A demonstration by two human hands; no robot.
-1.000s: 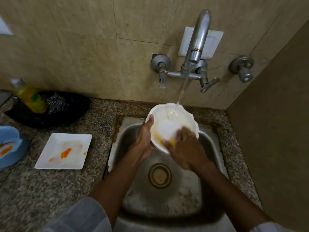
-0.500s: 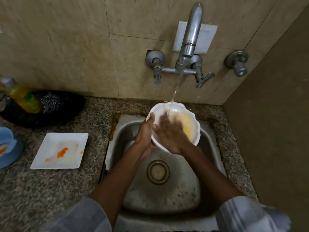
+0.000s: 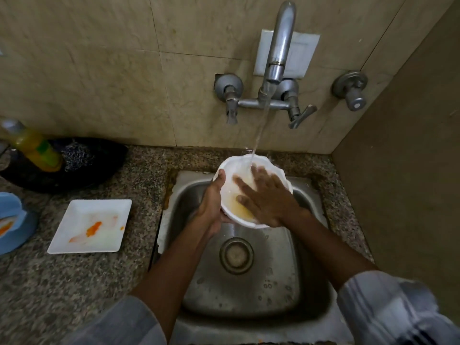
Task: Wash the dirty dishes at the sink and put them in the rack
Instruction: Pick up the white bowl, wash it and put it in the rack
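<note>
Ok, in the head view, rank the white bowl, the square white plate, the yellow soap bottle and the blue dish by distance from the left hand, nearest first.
1. White bowl: gripped by the left hand at its rim, over the sink.
2. Square white plate: on the counter, left of the sink.
3. Soap bottle and blue dish, both far left: too close to call.

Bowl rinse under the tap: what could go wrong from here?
1. The white scalloped bowl is wet and held only at its rim by the left hand over the steel sink; it might slip while the right hand rubs inside.
2. The water stream hits the tilted bowl and could splash onto the granite counter.
3. Yellow residue may remain.
</note>
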